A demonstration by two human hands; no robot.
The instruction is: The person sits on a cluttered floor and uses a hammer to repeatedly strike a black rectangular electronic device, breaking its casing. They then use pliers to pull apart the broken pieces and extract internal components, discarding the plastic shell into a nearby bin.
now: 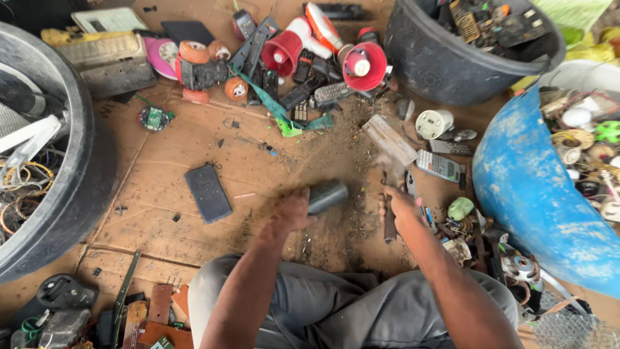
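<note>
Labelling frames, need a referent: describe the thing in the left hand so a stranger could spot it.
Start at the blue tub on the right and move left across the cardboard floor, past the right hand gripping a hammer. The left hand holds a small dark grey cylinder lying on its side. It is smooth and round, unlike the flat black slab further left.

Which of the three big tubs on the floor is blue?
The blue tub at the right edge, beside the right hand. The tub at the left and the one at the top right are both dark grey.
</note>
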